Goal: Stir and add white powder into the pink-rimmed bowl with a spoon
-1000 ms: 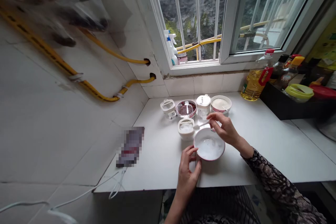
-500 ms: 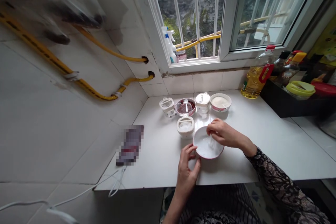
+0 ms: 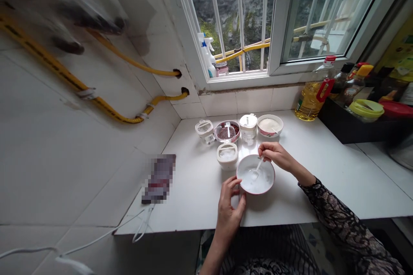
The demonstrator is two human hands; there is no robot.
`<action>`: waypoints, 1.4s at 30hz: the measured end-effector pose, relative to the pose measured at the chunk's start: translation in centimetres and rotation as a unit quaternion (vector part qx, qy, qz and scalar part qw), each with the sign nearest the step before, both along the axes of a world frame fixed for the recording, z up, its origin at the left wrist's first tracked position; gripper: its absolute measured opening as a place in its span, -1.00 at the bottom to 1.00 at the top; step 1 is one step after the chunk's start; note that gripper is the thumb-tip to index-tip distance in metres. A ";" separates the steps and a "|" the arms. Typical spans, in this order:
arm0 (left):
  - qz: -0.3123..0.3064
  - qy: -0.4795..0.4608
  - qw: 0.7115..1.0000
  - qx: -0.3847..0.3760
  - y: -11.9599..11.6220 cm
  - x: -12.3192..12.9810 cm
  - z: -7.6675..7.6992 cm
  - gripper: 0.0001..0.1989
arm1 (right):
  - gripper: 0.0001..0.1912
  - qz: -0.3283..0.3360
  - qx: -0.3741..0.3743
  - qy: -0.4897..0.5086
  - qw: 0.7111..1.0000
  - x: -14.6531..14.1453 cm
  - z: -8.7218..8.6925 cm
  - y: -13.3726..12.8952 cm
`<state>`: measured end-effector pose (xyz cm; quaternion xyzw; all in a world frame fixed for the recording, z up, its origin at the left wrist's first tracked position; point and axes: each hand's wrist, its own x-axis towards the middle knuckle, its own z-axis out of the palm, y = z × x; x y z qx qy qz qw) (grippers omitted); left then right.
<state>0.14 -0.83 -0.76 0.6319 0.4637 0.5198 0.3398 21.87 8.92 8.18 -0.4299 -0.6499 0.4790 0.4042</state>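
Observation:
A white bowl (image 3: 248, 184) with a reddish rim sits on the counter and holds a pale, cloudy liquid. My right hand (image 3: 276, 154) pinches the handle of a small white spoon (image 3: 260, 164), whose head dips into that bowl. Against the bowl's left side rests my left hand (image 3: 229, 204), fingers and thumb curved at the rim to steady it. Just behind stands an uncovered-looking white-rimmed jar (image 3: 227, 161) with white content. Farther back are a bowl of dark red beans (image 3: 235, 129), a lidded jar (image 3: 248, 131) and a bowl of white grains (image 3: 270, 125).
Another clear jar (image 3: 205, 131) stands at the back left. A blurred-out item (image 3: 159, 180) lies left, with a white cable (image 3: 142, 232) over the counter's edge. An oil bottle (image 3: 311, 101) and a black box (image 3: 348, 126) of condiments stand right. Yellow pipes (image 3: 119, 118) cross the wall.
My right hand has lifted slightly up and right, so the spoon in the bowl now shows clearly. My left hand stays at the bowl's side.

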 end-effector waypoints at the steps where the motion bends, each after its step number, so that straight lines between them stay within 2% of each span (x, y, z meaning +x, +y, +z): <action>1: 0.000 -0.001 1.000 0.001 0.0 0.0 0.0 -0.71 | -0.88 -0.003 -0.018 0.020 1.000 -0.1 0.0 0.1; 6: 0.003 0.001 1.000 0.010 0.1 0.0 0.0 -0.71 | -0.91 -0.023 -0.065 0.085 0.994 -0.2 -0.1 0.3; 13: 0.004 0.000 1.000 0.009 0.1 0.1 0.1 -0.72 | -0.92 -0.046 -0.069 0.117 0.990 -0.4 -0.3 0.5; 18: 0.006 -0.005 1.000 0.007 0.1 0.1 0.1 -0.72 | -0.86 -0.075 -0.053 0.136 0.986 -1.8 -0.6 0.8; 20: 0.004 -0.003 1.000 0.007 0.1 0.1 0.1 -0.72 | -0.84 -0.097 -0.003 0.117 0.988 -2.6 -0.6 0.5; 23: 0.000 -0.002 1.000 0.008 0.1 0.1 0.0 -0.71 | -0.85 -0.135 0.135 0.032 0.981 -3.7 -0.5 -0.1; 25: -0.003 -0.002 1.000 0.008 0.1 0.1 -0.1 -0.71 | -0.88 -0.144 0.256 -0.052 0.954 -4.3 -0.5 -0.4; 27: -0.005 -0.004 1.000 0.006 0.1 0.1 -0.1 -0.71 | -0.86 -0.124 0.362 -0.135 0.914 -4.6 -0.6 -0.5; 30: -0.004 -0.007 1.000 0.002 0.1 0.1 -0.1 -0.72 | -0.80 -0.092 0.435 -0.195 0.874 -4.7 -0.6 -0.6; 33: -0.003 -0.003 1.000 0.004 0.1 0.1 -0.1 -0.71 | -0.82 -0.109 0.423 -0.164 0.884 -4.2 -0.2 -0.7; 38: 0.000 0.001 1.000 0.007 0.1 0.1 0.0 -0.70 | -0.84 -0.135 0.266 -0.097 0.950 -1.9 0.3 -0.8; 40: 0.000 -0.001 1.000 0.006 0.1 0.1 0.0 -0.71 | -0.82 -0.118 0.258 -0.125 0.951 -1.0 0.2 -0.7; 42: -0.001 -0.001 1.000 0.007 0.1 0.1 0.0 -0.71 | -0.81 -0.086 0.299 -0.184 0.932 -0.4 0.1 -0.5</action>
